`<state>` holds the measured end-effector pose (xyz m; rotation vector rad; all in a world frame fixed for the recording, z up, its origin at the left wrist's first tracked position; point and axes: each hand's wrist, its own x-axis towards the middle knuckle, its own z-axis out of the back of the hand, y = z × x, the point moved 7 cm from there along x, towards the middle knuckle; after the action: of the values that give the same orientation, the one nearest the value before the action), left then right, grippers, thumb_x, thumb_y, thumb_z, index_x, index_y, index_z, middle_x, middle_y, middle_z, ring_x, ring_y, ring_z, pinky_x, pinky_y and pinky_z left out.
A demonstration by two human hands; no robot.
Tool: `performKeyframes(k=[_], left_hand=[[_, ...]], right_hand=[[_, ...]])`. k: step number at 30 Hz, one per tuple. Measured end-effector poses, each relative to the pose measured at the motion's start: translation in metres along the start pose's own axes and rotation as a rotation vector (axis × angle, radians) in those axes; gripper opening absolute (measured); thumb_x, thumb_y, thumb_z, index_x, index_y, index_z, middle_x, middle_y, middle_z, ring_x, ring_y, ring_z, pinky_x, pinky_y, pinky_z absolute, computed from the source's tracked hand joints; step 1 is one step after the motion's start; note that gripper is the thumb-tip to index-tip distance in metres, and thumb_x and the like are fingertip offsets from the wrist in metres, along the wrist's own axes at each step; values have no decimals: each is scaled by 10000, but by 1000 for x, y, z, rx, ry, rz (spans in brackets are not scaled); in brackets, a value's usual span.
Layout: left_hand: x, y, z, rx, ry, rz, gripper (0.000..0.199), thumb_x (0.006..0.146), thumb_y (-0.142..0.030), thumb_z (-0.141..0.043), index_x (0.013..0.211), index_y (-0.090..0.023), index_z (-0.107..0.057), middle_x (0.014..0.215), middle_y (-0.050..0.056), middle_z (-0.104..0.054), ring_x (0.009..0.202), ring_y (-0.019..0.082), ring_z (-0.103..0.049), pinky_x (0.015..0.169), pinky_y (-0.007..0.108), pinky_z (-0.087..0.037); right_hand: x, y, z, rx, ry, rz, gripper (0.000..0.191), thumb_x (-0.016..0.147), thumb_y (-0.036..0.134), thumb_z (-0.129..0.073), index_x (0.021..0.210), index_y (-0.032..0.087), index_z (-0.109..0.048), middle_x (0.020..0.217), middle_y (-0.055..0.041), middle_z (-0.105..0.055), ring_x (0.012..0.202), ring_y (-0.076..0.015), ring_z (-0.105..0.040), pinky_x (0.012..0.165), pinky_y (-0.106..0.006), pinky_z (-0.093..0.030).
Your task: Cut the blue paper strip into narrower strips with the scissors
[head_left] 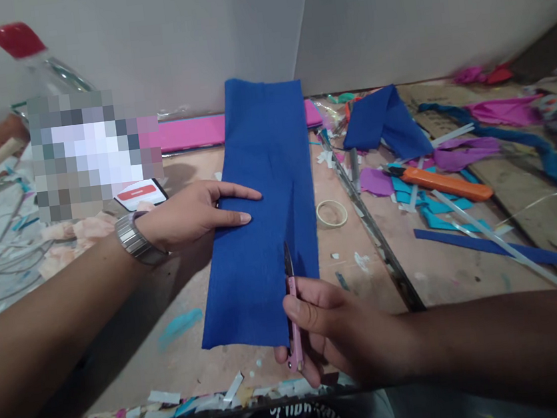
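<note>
A long piece of blue material (pixel 246 145) stretches from the back wall toward the table's front edge. My left hand (pixel 203 211) rests on its left side, thumb and forefinger spread apart on the surface. Near the front, my right hand (pixel 322 325) is closed round the pink handles of small scissors (pixel 293 301). The scissors' dark blade lies at a cut in the material, which runs upward from the front edge. The cut's right flap is slightly raised. Part of the lower blade is hidden by the material.
An orange cutter (pixel 446 183), a folded blue piece (pixel 384 120) and colourful scraps lie at the right. A tape ring (pixel 331 214) sits beside the material. Behind it is a pink strip (pixel 192 133). Wires and a phone (pixel 141 194) are at the left.
</note>
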<state>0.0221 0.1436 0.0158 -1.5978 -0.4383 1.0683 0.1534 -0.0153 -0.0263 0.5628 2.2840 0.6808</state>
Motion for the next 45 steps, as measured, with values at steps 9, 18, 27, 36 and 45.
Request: performKeyframes(k=[9, 18, 27, 36, 45], left_hand=[[0, 0, -1, -18, 5, 4, 516, 767, -220, -872, 1262, -212, -726, 1164, 77, -782, 888, 186, -767, 820, 326, -657], [0, 1, -1, -18, 14, 8, 499, 781, -215, -866, 1260, -224, -725, 1177, 72, -780, 900, 190, -767, 826, 331, -653], [1, -1, 0, 19, 27, -44, 507, 791, -221, -855, 1275, -222, -705, 1225, 85, -754, 975, 225, -761, 870, 382, -654], [2, 1, 0, 45, 72, -74, 474, 823, -226, -829, 1276, -232, -692, 1247, 92, -740, 1033, 253, -756, 896, 407, -654], [1, 0, -2, 26, 79, -73, 470, 818, -204, -830, 1269, -215, -696, 1245, 99, -743, 1004, 240, -763, 885, 393, -664]], right_hand=[[0, 2, 1, 27, -11, 29, 380, 948, 536, -659, 935, 211, -462, 636, 31, -650, 519, -100, -580, 560, -228, -412], [0, 2, 1, 42, -18, 11, 408, 922, 554, -694, 942, 212, -473, 634, 19, -664, 527, -105, -604, 510, -205, -404], [0, 5, 2, 52, -2, 69, 439, 908, 573, -711, 956, 204, -478, 624, 39, -662, 452, -79, -555, 518, -212, -413], [1, 9, 1, 27, 17, 106, 410, 925, 555, -692, 933, 201, -486, 638, 32, -655, 459, -91, -554, 475, -217, -398], [1, 7, 3, 3, -9, 91, 399, 926, 548, -691, 926, 198, -501, 642, 30, -653, 460, -85, -552, 450, -206, -374]])
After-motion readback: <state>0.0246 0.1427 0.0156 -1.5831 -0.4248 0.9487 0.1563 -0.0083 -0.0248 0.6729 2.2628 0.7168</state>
